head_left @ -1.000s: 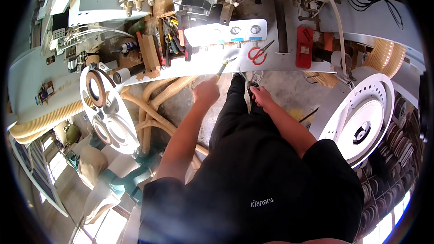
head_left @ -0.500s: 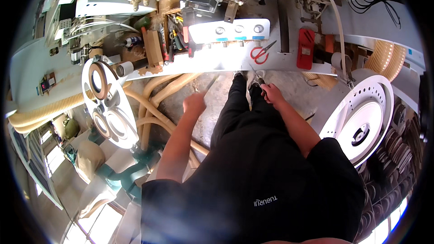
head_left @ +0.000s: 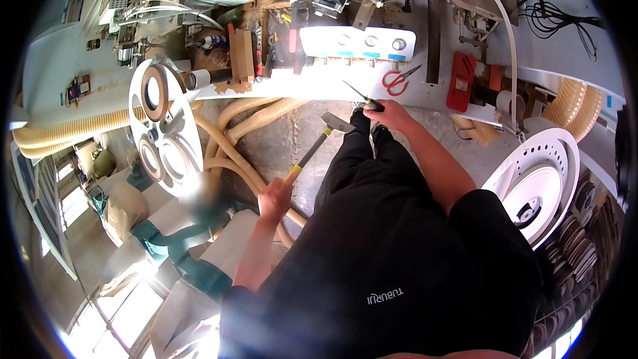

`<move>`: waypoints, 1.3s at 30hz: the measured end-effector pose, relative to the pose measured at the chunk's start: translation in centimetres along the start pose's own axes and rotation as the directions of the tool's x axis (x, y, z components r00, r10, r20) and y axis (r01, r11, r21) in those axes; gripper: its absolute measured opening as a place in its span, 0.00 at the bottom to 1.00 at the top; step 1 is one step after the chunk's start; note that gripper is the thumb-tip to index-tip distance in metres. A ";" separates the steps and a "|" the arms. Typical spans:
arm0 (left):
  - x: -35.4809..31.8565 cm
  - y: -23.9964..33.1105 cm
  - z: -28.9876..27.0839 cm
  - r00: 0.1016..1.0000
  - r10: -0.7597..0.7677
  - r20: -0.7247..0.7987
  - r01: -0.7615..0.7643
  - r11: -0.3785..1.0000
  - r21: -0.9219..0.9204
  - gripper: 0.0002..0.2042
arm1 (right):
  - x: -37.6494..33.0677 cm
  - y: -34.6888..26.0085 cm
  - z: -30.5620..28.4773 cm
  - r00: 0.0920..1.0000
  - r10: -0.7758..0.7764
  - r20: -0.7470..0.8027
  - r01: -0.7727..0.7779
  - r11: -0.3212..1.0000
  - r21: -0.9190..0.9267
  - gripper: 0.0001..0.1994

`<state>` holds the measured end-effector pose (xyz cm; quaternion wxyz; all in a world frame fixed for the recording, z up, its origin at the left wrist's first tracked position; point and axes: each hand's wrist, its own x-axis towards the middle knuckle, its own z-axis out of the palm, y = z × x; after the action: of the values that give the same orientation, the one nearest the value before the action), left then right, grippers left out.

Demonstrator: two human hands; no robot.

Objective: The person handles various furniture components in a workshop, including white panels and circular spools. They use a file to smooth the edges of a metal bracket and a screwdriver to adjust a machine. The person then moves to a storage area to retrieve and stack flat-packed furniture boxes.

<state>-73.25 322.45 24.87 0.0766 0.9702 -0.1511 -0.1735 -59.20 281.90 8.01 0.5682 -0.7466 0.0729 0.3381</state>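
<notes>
My left hand (head_left: 274, 199) is closed round the handle of a hammer (head_left: 310, 153) with a grey shaft and yellow bands. Its metal head hangs over the floor, just left of my legs. My right hand (head_left: 391, 116), farther forward, grips a screwdriver (head_left: 356, 91) by its black handle. The thin shaft slants up and to the left, its tip over the front edge of the pale machine bench (head_left: 319, 85). Beyond that hand, a pair of scissors (head_left: 397, 81) with red handles lies on the bench.
A white gauge panel (head_left: 359, 43) stands behind the bench edge. A red case (head_left: 460, 82) lies to the right. White wheels flank me, one at left (head_left: 166, 139) and one at right (head_left: 531, 193). Ribbed tan hoses (head_left: 229, 153) cross the floor at left.
My left hand has moved down and left, and the hammer now shows clearly. My right hand has moved slightly up and left with the screwdriver. The whole view has shifted a little.
</notes>
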 end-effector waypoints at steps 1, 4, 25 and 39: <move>0.0 0.7 -0.1 0.999 0.019 -0.042 -0.020 1.000 -0.014 0.20 | 0.5 -0.7 0.0 0.997 0.028 0.068 -0.031 0.999 0.041 0.19; -0.5 1.8 -0.2 0.995 0.048 -0.084 -0.056 0.994 -0.095 0.22 | 1.8 -1.8 0.2 0.967 0.049 0.251 -0.103 0.973 0.208 0.18; 12.4 -11.8 9.0 0.699 -0.700 -0.144 0.535 0.646 -0.545 0.24 | -0.6 -2.6 0.1 0.961 0.257 0.101 -0.269 0.953 0.142 0.19; 25.6 -7.9 8.6 0.940 -0.200 0.276 0.340 0.613 -0.713 0.25 | 4.7 -10.5 6.1 0.978 0.166 0.126 -0.143 0.975 -0.173 0.22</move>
<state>-51.36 320.87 7.29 0.4303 0.8439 0.0767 -0.3112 -53.00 292.28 12.89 0.4811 -0.7570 0.0631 0.4376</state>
